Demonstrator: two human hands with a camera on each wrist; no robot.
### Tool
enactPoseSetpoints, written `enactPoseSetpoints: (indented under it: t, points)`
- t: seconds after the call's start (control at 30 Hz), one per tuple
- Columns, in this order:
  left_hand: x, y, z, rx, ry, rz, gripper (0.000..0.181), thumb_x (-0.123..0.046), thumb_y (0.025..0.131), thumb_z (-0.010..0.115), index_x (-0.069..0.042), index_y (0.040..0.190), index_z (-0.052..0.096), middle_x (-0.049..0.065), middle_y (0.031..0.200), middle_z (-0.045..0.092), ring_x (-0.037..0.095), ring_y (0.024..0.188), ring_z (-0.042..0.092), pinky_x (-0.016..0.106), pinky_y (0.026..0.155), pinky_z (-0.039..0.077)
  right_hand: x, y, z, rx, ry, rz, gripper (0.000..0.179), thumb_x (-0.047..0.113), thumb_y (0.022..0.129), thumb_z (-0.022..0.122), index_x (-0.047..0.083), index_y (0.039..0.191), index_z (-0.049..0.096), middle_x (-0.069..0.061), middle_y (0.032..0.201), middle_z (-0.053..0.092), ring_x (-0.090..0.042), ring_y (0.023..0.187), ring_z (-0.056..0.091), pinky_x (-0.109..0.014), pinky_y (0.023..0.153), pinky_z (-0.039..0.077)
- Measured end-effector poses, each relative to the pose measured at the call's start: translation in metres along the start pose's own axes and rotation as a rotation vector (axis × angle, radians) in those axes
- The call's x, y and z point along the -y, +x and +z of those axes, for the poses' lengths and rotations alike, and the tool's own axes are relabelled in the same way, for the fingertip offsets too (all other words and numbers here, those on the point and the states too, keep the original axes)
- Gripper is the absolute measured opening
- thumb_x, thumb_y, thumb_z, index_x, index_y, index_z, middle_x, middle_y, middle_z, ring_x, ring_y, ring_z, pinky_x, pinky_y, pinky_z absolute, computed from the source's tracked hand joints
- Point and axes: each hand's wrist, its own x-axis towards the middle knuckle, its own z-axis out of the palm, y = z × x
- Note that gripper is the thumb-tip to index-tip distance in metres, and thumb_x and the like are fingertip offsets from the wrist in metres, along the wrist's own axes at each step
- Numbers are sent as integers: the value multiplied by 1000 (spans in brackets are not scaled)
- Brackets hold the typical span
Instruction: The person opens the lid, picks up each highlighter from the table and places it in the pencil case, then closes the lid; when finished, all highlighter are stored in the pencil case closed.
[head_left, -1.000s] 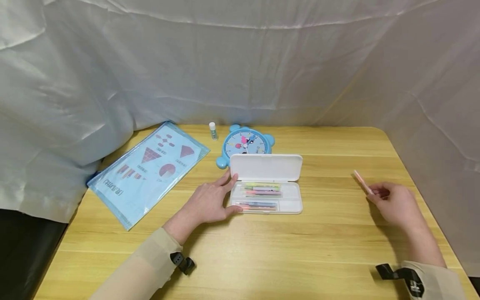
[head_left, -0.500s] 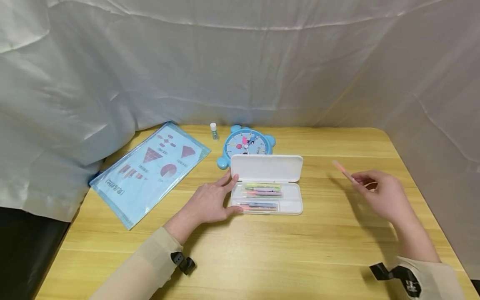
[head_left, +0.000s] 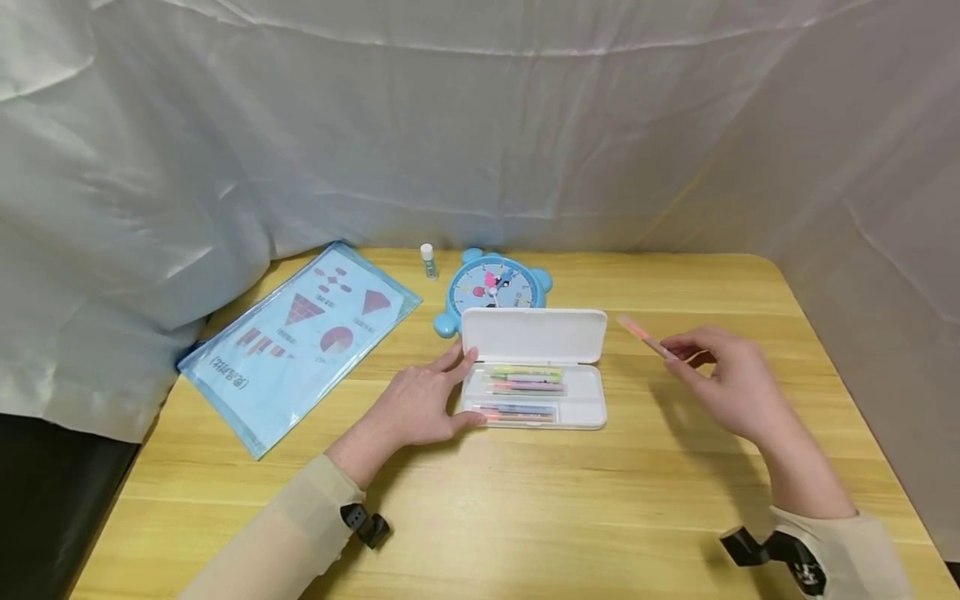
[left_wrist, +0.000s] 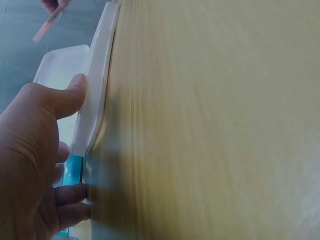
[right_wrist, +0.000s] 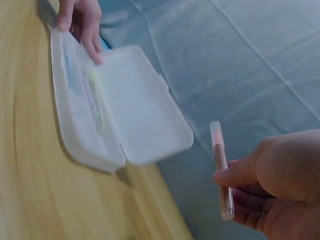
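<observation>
An open white pencil case (head_left: 581, 412) lies on the table with its lid (head_left: 532, 336) raised. Several pens (head_left: 525, 383) lie inside, in the back and front compartments, toward the left end. My left hand (head_left: 420, 404) holds the case by that end, thumb at the front edge and fingers at the hinge side. To the right of the case, my right hand (head_left: 723, 379) pinches a slim marker (right_wrist: 223, 175) between thumb and fingers, raised above the table. The marker's clear cap (right_wrist: 215, 131) shows pink inside and points toward the lid.
Behind the case sits a blue toy clock (head_left: 468, 287), partly hidden by the lid. A glue stick (head_left: 428, 262) stands to its left. A blue document folder (head_left: 300, 342) with printed charts lies at the left. Grey cloth (head_left: 480, 133) hangs round the table (head_left: 525, 525).
My right hand has carried the marker leftward and slightly upward in the head view, closer to the pencil case. The left hand and the case have stayed put.
</observation>
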Motion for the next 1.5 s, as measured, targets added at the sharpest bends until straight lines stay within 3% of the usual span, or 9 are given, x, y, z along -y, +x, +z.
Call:
enactPoseSetpoints:
  t: [0.2, 0.43, 0.8, 1.2, 1.5]
  points:
    - [-1, 0, 0, -8, -7, 3, 101, -74, 92, 62, -13, 166, 32, 17, 171, 27, 30, 90, 71, 36, 67, 50, 19, 10, 8, 13, 14, -65, 18, -2, 92, 80, 7, 107, 79, 0, 97, 74, -21, 86, 70, -22, 74, 48]
    - [0, -3, 2, -6, -14, -2, 100, -74, 93, 61, -12, 166, 33, 18, 171, 27, 28, 85, 69, 34, 62, 47, 36, 20, 25, 67, 75, -122, 19, -3, 92, 80, 9, 106, 80, 4, 97, 73, -14, 84, 68, -29, 62, 50]
    - [1, -1, 0, -20, -13, 10, 100, -73, 93, 62, -11, 165, 34, 18, 170, 28, 29, 86, 70, 35, 63, 49, 56, 33, 51, 202, 126, -136, 19, -5, 93, 76, 6, 108, 79, 0, 100, 71, -13, 86, 66, -40, 72, 56]
    - [1, 0, -1, -10, 4, 6, 100, -75, 92, 61, -12, 165, 34, 18, 170, 28, 32, 94, 72, 36, 66, 50, 62, 41, 88, 300, 123, -221, 14, -3, 93, 77, 6, 103, 79, 2, 95, 71, -12, 86, 67, -37, 75, 57]
    - [0, -1, -1, 3, 3, -5, 101, -75, 92, 61, -13, 166, 33, 17, 171, 27, 34, 100, 72, 38, 71, 53, 68, 35, 109, 431, 99, -182, 14, -1, 97, 74, 6, 108, 79, 2, 99, 69, -12, 89, 63, -36, 82, 56]
